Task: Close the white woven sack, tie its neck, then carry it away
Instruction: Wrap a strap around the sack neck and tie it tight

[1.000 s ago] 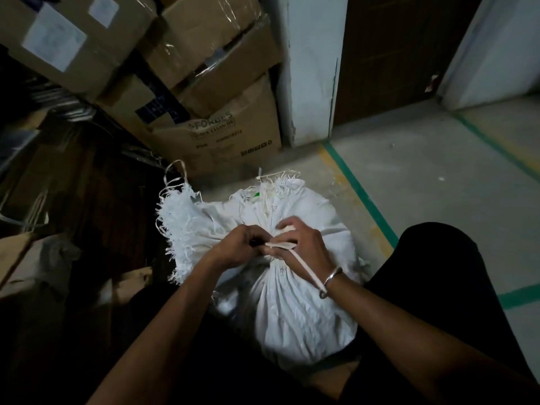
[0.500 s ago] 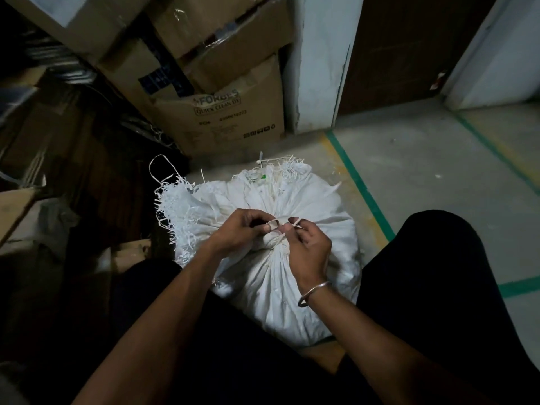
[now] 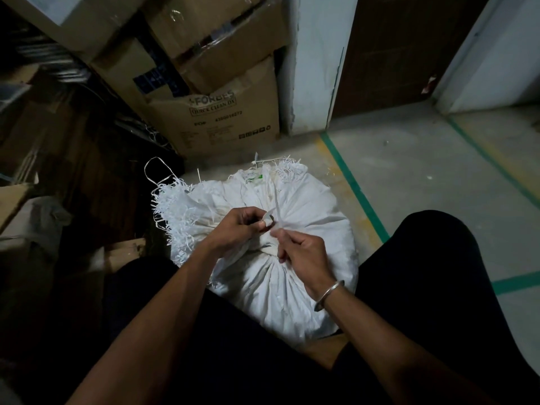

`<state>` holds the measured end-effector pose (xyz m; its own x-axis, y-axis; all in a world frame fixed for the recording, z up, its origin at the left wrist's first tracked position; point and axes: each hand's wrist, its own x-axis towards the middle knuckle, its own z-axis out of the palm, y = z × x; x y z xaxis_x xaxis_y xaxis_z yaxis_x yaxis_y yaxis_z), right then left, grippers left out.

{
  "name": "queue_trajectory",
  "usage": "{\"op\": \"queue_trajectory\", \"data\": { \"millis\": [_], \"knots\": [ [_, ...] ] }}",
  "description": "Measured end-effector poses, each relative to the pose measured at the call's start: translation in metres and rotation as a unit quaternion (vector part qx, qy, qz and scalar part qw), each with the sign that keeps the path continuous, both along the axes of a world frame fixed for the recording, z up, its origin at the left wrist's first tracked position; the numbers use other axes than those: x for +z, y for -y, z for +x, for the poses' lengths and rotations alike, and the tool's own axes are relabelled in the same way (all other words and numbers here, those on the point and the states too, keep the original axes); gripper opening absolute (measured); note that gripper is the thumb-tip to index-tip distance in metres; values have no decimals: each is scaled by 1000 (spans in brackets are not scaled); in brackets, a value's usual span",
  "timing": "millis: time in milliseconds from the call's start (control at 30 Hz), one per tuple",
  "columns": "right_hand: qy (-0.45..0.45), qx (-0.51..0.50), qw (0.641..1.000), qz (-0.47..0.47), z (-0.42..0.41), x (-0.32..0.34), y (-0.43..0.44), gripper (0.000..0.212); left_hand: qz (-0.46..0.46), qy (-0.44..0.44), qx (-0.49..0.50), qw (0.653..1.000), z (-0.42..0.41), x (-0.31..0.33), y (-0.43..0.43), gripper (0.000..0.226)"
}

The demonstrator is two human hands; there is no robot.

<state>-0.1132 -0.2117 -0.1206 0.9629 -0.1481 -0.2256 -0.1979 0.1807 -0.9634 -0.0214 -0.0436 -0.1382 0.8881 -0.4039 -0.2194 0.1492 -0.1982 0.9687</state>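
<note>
The fingers (image 3: 258,222) of the left hand (image 3: 236,230) curl and pinch a thin white strip (image 3: 277,213) just above the gathered neck (image 3: 270,247) of the white woven sack (image 3: 292,290). The right hand (image 3: 305,255), with a metal bangle (image 3: 328,295) on its wrist, pinches the same strip with curled fingers, close beside the left. The sack lies on the floor (image 3: 409,176) between the person's dark-clothed knees, near stacked cardboard boxes (image 3: 222,121) and beside a green tape line (image 3: 355,188).
</note>
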Motion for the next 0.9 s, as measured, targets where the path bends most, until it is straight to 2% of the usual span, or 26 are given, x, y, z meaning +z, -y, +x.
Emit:
{"op": "queue_trajectory", "data": {
  "millis": [200,300,367,467,667,733,800,867,900],
  "knots": [
    [-63,0,998,3,-10,-3,-3,16,-9,-5,6,1000,-1,-2,-1,16],
    [-84,-27,995,-51,-11,-7,-3,26,-6,-5,6,1000,-3,-3,0,17],
    [-103,-34,993,-57,-12,-7,-5,25,-4,-1,1,1000,-5,-2,1,16],
    [-100,-36,994,-37,-15,-5,-8,26,-4,8,1,1000,-5,-2,0,17],
    [-91,-41,991,-84,-17,-5,-12,21,-3,2,0,1000,-5,-4,-1,17],
    [-30,-51,986,-157,-17,-8,-10,31,-11,-6,11,1000,-6,-3,0,15],
    [38,-41,956,-289,-17,-16,-8,42,-12,-7,12,1000,-6,-3,1,15],
    [44,-26,926,-373,-15,-23,-8,48,-12,-5,7,1000,-5,-4,1,15],
    [37,-28,923,-381,-15,-24,-8,50,-14,-5,9,1000,-5,-5,1,15]
  ]
}}
